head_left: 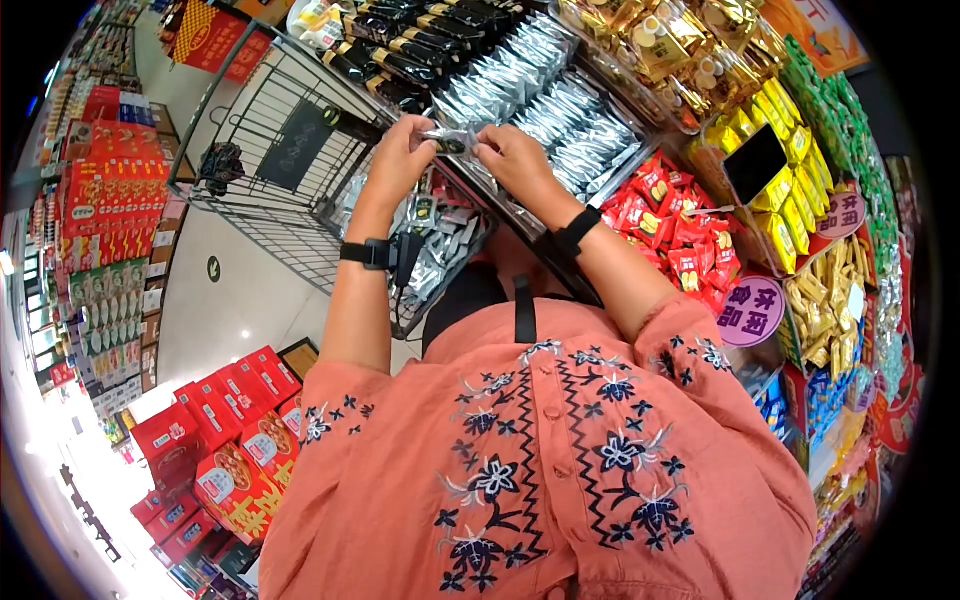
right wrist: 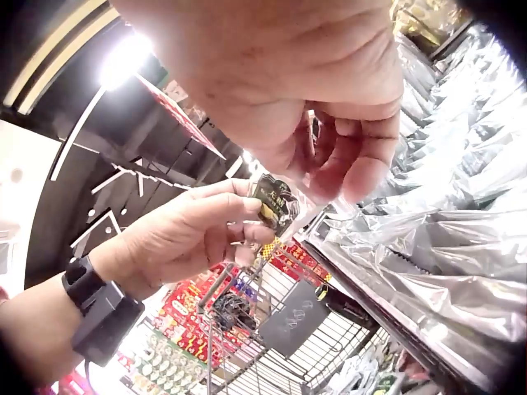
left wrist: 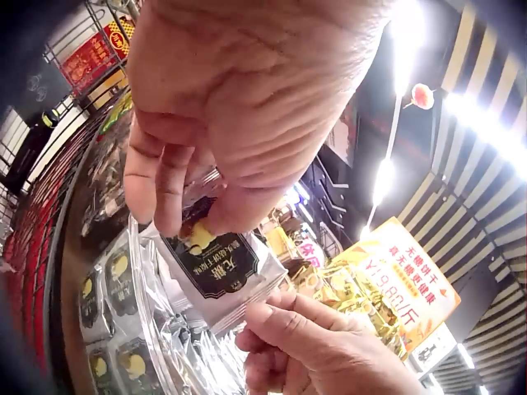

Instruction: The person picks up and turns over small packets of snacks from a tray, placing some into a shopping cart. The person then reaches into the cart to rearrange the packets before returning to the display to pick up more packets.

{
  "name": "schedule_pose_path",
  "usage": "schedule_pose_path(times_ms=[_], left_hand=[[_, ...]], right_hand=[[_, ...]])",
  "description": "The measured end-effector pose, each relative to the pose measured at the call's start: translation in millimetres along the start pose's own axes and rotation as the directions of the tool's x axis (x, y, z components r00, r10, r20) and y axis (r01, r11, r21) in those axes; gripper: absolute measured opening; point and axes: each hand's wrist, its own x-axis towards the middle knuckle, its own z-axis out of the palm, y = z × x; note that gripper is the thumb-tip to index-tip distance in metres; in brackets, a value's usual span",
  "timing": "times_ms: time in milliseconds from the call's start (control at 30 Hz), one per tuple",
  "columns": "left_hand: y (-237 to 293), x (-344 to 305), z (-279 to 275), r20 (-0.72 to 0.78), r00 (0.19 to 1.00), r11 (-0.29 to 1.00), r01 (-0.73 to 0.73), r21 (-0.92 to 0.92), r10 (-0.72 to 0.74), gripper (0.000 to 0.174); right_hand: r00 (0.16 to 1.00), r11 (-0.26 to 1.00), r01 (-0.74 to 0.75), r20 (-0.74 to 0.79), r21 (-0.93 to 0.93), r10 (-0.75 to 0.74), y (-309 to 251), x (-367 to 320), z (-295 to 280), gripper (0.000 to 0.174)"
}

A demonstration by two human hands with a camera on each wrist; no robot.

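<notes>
A small silver packet with a black label (left wrist: 216,262) is held between both hands. The left hand (head_left: 402,160) pinches one end with thumb and fingers, over the label in the left wrist view. At the opposite end, the right hand (head_left: 517,165) pinches the packet's edge. In the right wrist view the packet (right wrist: 278,203) shows beside the left hand (right wrist: 185,230), partly covered by its fingers. Rows of similar silver packets (head_left: 590,135) lie in the bin just beyond the right hand.
A wire shopping cart (head_left: 262,215) stands at the left, with silver packets (head_left: 430,250) piled near its close end. Red packets (head_left: 680,225) and yellow packets (head_left: 790,160) fill bins at the right. Black packets (head_left: 410,55) lie at the top. Red boxes (head_left: 215,405) are stacked at lower left.
</notes>
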Motion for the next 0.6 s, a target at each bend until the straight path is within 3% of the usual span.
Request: schedule_pose_path(times_ms=[100,200,233,400,500,600], left_hand=[[-7.2,18.7,-0.6,-0.055,0.984,0.967,-0.156,0.202,0.171,0.031],[-7.9,31.5,-2.3,-0.033,0.974,0.914,-0.198,0.355,0.224,0.032],[-3.7,33.1,-3.1,-0.021,0.99,0.932,-0.124,0.341,0.139,0.033],[-12.8,43.3,1.4,-0.037,0.986,0.89,-0.132,0.436,0.164,0.041],[-14.6,43.5,6.5,-0.083,0.98,0.896,-0.129,0.426,0.18,0.048],[-9.3,38.9,12.4,-0.137,0.98,0.932,-0.089,0.351,0.145,0.055]], right_hand=[[0.99,0.979,-0.135,0.052,0.154,0.128,8.3,6.6,13.5,0.02],[0.988,0.97,-0.157,0.033,0.185,0.154,13.9,7.2,25.0,0.022],[0.985,0.967,-0.174,0.041,0.186,0.169,16.2,7.6,27.9,0.023],[0.961,0.939,-0.273,0.101,0.209,0.257,13.8,8.0,27.9,0.026],[0.978,0.963,-0.204,0.069,0.177,0.194,19.1,9.7,31.4,0.026],[0.973,0.958,-0.227,0.072,0.177,0.217,18.3,9.9,28.8,0.027]])
